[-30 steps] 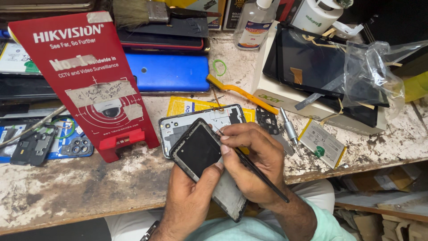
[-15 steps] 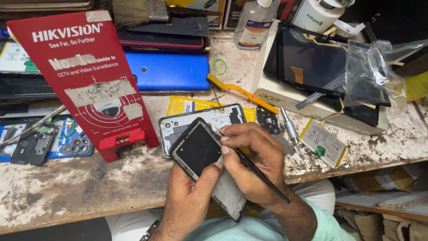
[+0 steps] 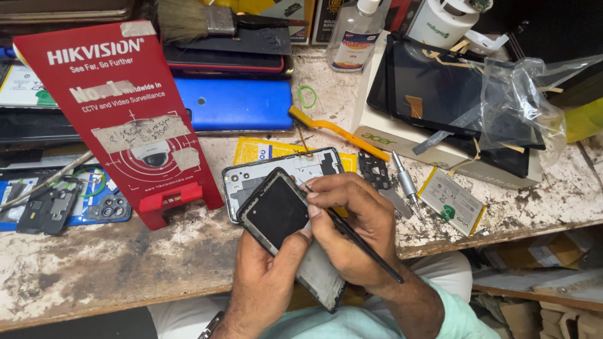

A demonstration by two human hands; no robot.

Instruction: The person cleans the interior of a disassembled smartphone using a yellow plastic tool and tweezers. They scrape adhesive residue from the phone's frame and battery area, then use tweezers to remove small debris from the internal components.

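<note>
Hands close together: our left hand grips the phone frame just below the opened phone, right hand pinching the black tool; we'd keep it shallow, steady.

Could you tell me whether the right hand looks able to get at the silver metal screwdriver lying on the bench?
Probably yes. The silver metal screwdriver lies in the open just beyond the right hand, nothing covering it. But that hand holds a thin black tool, which it would likely have to put down first.
</note>
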